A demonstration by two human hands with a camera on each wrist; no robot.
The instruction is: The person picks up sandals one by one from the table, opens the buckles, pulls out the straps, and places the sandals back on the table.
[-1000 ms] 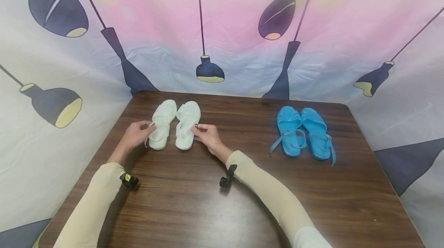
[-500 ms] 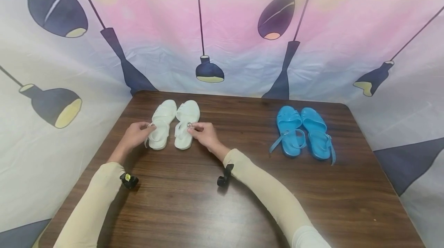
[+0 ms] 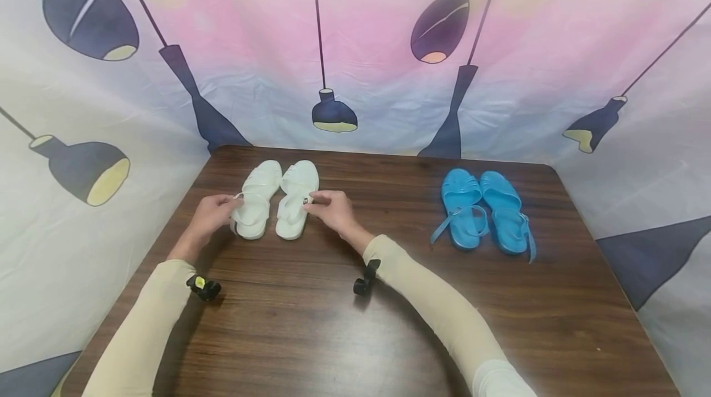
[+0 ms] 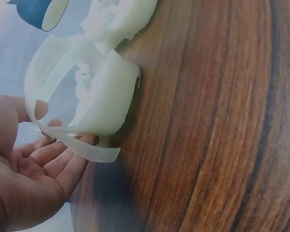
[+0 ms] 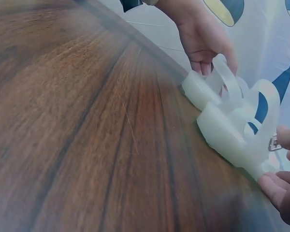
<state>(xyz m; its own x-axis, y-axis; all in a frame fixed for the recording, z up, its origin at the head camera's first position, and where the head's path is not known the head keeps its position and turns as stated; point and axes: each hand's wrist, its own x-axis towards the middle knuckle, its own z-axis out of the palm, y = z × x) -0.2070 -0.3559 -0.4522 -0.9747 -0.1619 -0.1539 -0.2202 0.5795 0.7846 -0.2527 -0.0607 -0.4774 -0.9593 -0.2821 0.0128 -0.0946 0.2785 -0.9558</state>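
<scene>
Two white jelly sandals lie side by side on the table, toes pointing away from me. My left hand (image 3: 208,219) pinches the ankle strap of the left white sandal (image 3: 263,178) at its outer side. In the left wrist view that strap (image 4: 34,77) arches up from the heel, and its loose end hangs below the fingers. My right hand (image 3: 336,213) holds the right white sandal (image 3: 300,179) by the outer side of its strap. A small metal buckle (image 5: 274,142) shows beside the right thumb in the right wrist view.
A pair of blue sandals, the left one (image 3: 461,186) and the right one (image 3: 498,189), lies at the right of the brown wooden table (image 3: 383,310). Behind the table hangs a cloth backdrop (image 3: 378,26) printed with lamps.
The right hand has shifted slightly left, and the right white sandal's heel has moved a little left with it. The left hand stays at its strap. The blue sandals lie as before.
</scene>
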